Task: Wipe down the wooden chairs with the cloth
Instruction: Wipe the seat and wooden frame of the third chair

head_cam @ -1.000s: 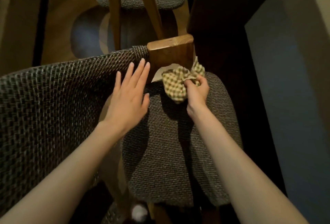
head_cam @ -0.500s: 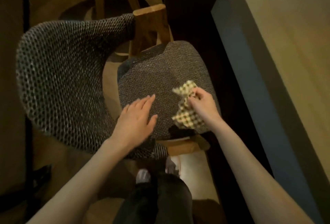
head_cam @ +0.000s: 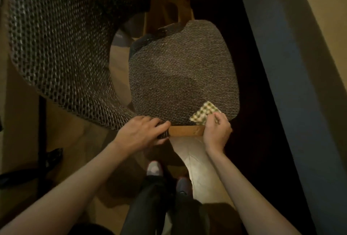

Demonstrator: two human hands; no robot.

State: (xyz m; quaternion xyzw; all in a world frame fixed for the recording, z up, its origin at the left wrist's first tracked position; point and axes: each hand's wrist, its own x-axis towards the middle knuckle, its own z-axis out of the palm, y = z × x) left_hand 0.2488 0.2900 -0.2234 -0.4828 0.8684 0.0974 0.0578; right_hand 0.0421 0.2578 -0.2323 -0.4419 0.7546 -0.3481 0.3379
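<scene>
Wiping the chair's [head_cam: 180,77] wooden front rail [head_cam: 185,131], cloth [head_cam: 204,112] at its right end.
Right hand [head_cam: 216,131] has its fingers curled round the bunched checked cloth, which sits at the front-right corner of the seat cushion [head_cam: 184,69], touching the rail end. Left hand [head_cam: 142,131] holds nothing, fingers laid loosely over the end of the woven backrest [head_cam: 62,43], likely steadying the chair. Next move probably calls for dragging the cloth left along the rail with steady pressure, wood not fabric.
</scene>
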